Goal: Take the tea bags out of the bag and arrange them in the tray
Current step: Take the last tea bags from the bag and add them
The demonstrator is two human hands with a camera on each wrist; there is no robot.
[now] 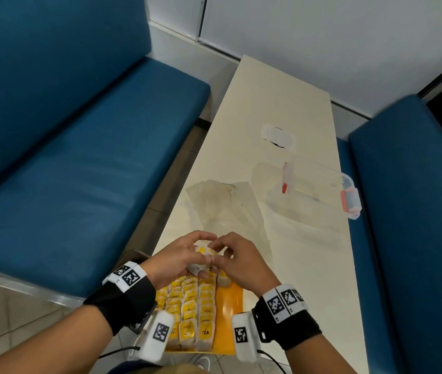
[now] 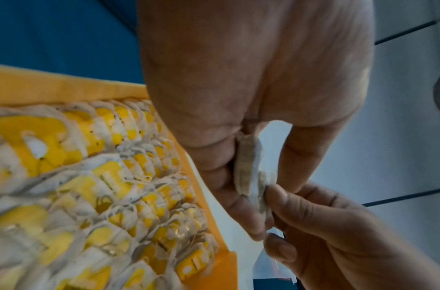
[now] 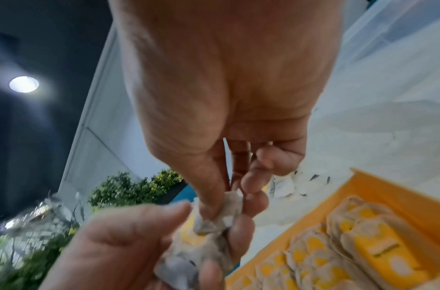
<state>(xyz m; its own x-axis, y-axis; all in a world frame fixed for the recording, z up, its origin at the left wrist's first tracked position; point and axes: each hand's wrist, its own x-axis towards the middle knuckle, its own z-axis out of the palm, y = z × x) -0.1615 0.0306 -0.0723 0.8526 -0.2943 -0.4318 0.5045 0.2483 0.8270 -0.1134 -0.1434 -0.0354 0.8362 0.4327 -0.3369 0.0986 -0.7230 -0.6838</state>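
Above the far end of the orange tray (image 1: 229, 314), my left hand (image 1: 196, 255) grips a small bunch of tea bags (image 1: 205, 251) with yellow tags. My right hand (image 1: 223, 252) pinches the topmost tea bag of that bunch between thumb and fingers. In the left wrist view the held tea bags (image 2: 248, 170) stand edge-on between my left fingers, and the right hand (image 2: 276, 198) nips their lower corner. The right wrist view shows the pinched tea bag (image 3: 224, 212) crumpled at my right fingertips. Several rows of tea bags (image 1: 187, 306) fill the tray's left part. The clear plastic bag (image 1: 222, 203) lies flat beyond the hands.
A clear lidded box (image 1: 319, 190) with red latches sits on the cream table (image 1: 281, 90) at the right edge. A white sticker-like patch (image 1: 277, 136) lies farther back. Blue benches (image 1: 79, 157) flank the narrow table on both sides.
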